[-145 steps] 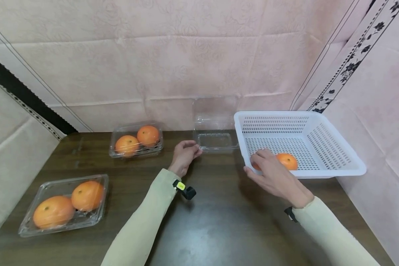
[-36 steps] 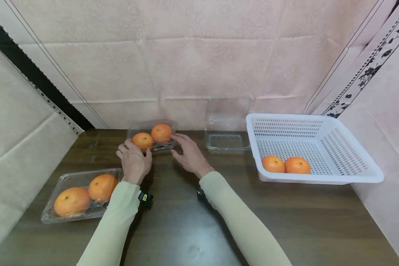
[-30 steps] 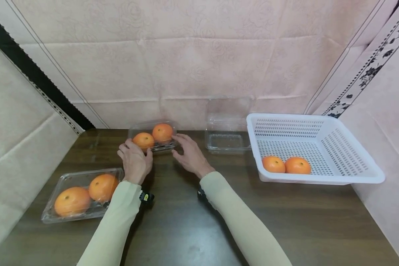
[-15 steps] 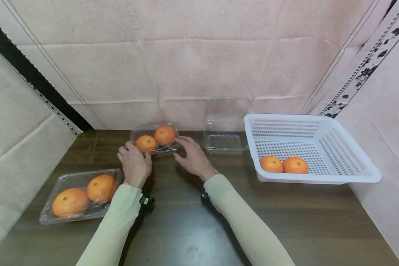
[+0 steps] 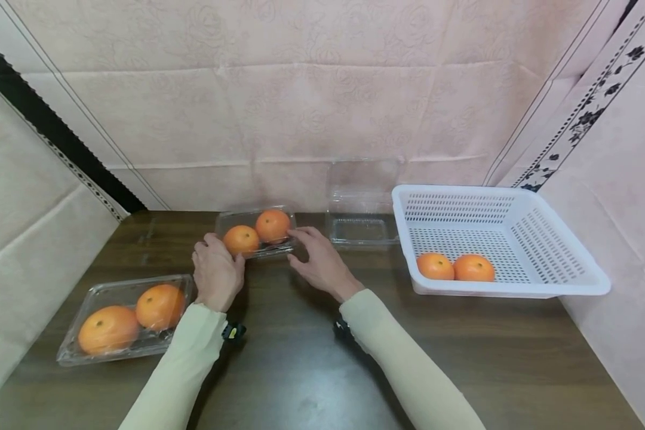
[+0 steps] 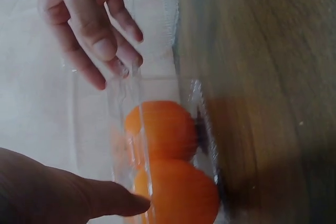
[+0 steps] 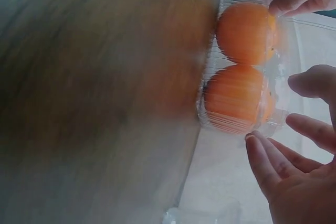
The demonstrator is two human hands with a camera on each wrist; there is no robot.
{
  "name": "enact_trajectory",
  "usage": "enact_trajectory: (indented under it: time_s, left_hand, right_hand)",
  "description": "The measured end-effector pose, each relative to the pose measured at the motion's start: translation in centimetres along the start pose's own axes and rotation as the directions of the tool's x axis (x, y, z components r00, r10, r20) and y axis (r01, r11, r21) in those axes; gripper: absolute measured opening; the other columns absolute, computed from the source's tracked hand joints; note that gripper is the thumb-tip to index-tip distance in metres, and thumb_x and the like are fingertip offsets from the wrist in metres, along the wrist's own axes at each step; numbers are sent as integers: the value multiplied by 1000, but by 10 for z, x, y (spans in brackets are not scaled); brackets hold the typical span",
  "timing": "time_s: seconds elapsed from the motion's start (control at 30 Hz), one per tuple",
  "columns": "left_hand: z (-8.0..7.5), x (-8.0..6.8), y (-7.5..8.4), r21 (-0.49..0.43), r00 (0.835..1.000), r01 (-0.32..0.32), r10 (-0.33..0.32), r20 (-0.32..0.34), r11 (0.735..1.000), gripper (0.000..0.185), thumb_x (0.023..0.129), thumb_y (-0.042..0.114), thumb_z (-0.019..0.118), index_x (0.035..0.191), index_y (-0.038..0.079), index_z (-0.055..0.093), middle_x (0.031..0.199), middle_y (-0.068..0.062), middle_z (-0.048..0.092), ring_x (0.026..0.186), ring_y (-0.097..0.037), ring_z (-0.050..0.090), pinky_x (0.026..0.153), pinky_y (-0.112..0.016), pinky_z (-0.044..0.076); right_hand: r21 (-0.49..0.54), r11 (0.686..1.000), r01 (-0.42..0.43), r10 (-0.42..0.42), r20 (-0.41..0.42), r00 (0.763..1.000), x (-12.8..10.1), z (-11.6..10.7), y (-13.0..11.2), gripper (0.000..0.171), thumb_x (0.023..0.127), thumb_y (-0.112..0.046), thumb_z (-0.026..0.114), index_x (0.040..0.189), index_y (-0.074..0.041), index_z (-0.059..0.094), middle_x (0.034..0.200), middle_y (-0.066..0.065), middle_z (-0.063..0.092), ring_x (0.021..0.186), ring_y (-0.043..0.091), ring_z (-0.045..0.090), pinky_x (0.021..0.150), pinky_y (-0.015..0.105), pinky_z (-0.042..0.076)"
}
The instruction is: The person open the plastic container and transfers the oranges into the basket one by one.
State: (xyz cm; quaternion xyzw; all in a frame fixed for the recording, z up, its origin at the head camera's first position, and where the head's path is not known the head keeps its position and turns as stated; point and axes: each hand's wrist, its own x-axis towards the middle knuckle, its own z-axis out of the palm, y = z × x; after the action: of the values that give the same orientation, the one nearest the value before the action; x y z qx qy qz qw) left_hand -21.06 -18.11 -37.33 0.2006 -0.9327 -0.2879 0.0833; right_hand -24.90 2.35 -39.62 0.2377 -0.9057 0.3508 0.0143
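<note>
A clear plastic clamshell box (image 5: 267, 249) with two oranges (image 5: 273, 225) in it lies at the back of the table, between my hands. My left hand (image 5: 217, 272) grips its left end; in the right wrist view the left thumb (image 7: 286, 3) and curled fingers pinch the lid edge. At the other end is my right hand (image 5: 325, 263), its fingers spread and nearly straight. Those fingertips (image 7: 253, 139) are right at the box's end wall. The lid (image 6: 137, 145) lies over the fruit in the left wrist view.
Another clear box (image 5: 140, 349) with two large oranges (image 5: 109, 329) sits at the front left. Behind my right hand stands an empty clear box (image 5: 361, 230), lid raised. A white slotted basket (image 5: 548, 286) on the right holds two oranges (image 5: 474, 267). Pink cloth walls (image 5: 301, 119) enclose the table.
Earlier my right hand was in the basket and my left by the empty box. Both hands have since come to the filled back box, which has slid slightly toward me and to the right.
</note>
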Motion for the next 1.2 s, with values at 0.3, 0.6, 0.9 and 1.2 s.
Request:
enact_trajectory:
  time_s: [0.3,0.6,0.9,1.2]
  left_hand:
    - [-8,-8,-3,26,994,-105,104,13,994,58,91,22,74,131,-9,46,118,-32,54,108,-48,57,85,-60,55]
    - [-16,-15,-2,36,988,-91,86,128,995,71,91,23,75,143,-7,38,126,-31,49,111,-46,54,90,-60,54]
    - [-21,-23,-8,38,973,-146,136,186,989,77,90,28,76,145,-10,38,127,-31,49,109,-43,54,91,-59,54]
    - [-22,-27,-10,76,961,-140,118,248,987,67,91,29,77,137,-10,49,119,-27,50,99,-38,52,79,-46,55]
  right_hand:
    - [25,1000,6,-7,16,1000,-12,-11,4,54,97,-24,70,147,-16,53,147,5,53,129,22,58,111,42,51]
    - [20,999,27,-27,36,999,-24,-21,8,52,97,-25,71,145,-15,55,144,6,56,128,24,58,112,44,50]
    - [-17,998,65,-65,32,997,-38,-30,9,44,97,-19,71,139,-12,61,135,4,64,120,20,64,106,40,54]
    - [-14,997,82,-81,44,996,-50,-32,10,44,94,-14,73,137,-13,63,135,3,65,121,17,65,104,37,57]
